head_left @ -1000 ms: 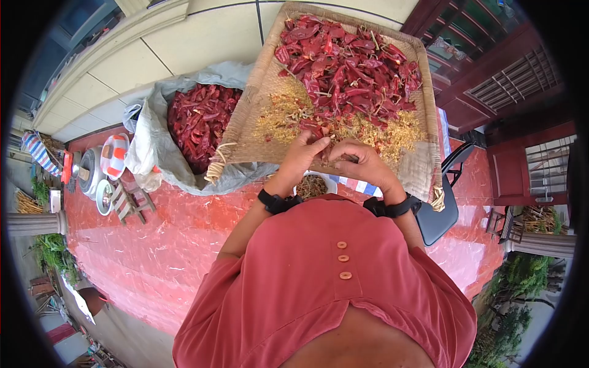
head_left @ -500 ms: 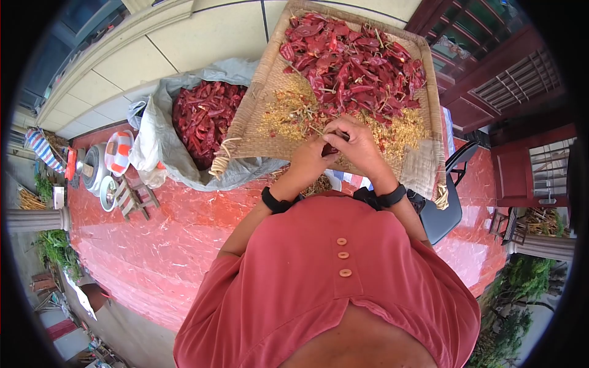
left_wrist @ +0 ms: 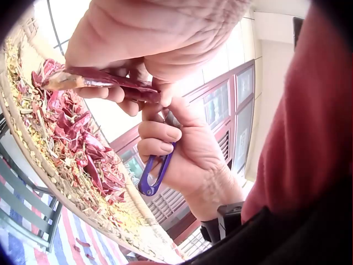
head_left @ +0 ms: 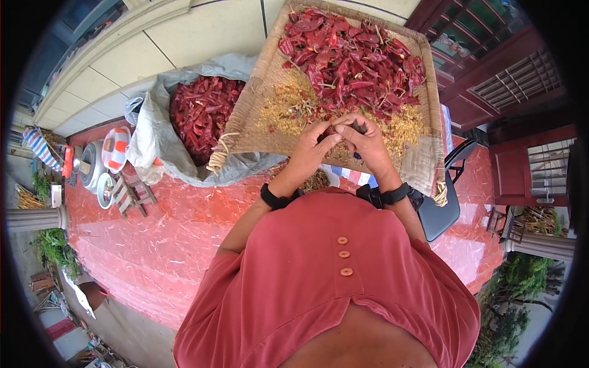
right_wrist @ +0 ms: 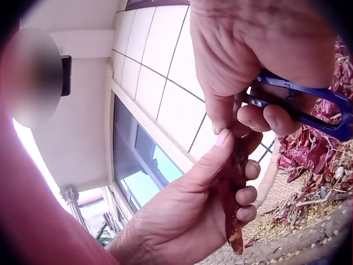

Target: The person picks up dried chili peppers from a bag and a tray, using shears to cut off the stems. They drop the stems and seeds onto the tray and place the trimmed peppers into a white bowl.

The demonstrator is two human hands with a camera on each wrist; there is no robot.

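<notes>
My left hand (head_left: 308,150) grips a dried red chili pepper (left_wrist: 118,83), its pale tip poking out beyond the fingers in the left wrist view. A pair of blue thread snips (right_wrist: 309,105) is held in my right hand (head_left: 371,150), lying across the palm with the fingers curled round one side. The right thumb and fingertips meet the left thumb at one end of the chili. Both hands are over the near edge of a woven tray (head_left: 251,132), which carries a heap of dried red chilies (head_left: 353,61) and scattered yellow seeds (head_left: 405,129).
Left of the tray stands a large pale sack (head_left: 150,126) full of red chilies (head_left: 205,113). A black chair (head_left: 440,211) is at the right. Beneath the tray's near edge shows a striped cloth (head_left: 350,176). A small wooden stool (head_left: 132,197) sits on the red floor.
The hands were slightly apart a second ago, then came together. Since half a second ago the left hand has moved up a little, and the blue snips now show under the right hand.
</notes>
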